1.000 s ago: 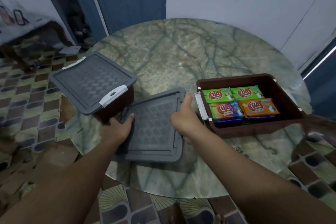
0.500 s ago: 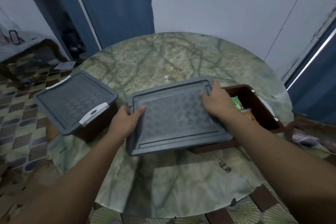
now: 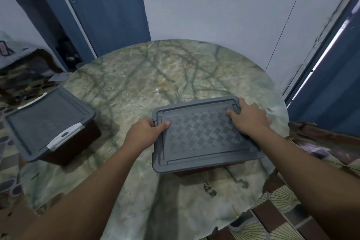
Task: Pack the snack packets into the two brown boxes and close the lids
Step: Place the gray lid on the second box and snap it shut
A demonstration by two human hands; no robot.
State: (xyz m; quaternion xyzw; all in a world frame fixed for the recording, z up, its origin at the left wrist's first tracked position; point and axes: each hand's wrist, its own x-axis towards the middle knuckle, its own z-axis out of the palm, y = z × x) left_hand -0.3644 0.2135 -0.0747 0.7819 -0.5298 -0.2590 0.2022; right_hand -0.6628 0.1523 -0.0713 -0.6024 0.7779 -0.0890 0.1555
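Note:
A grey patterned lid [image 3: 202, 134] lies over the right brown box, whose dark wall [image 3: 196, 172] shows only as a strip under the lid's near edge. The snack packets are hidden beneath it. My left hand [image 3: 146, 134] grips the lid's left edge, thumb on top. My right hand [image 3: 247, 119] holds the lid's far right corner, fingers on its rim. The other brown box [image 3: 78, 142] stands at the table's left edge with its own grey lid [image 3: 46, 119] on and a white latch [image 3: 66, 136] at the front.
The round green marble table [image 3: 155, 76] carries both boxes. A blue door [image 3: 109, 6] and white wall stand behind it. Patterned floor tiles [image 3: 280, 200] show beyond the table's right and near edges. Dark furniture [image 3: 23, 64] sits at the far left.
Both hands carried the grey lid from the table's middle to the right and set it over the open right box; the snack packets are now covered.

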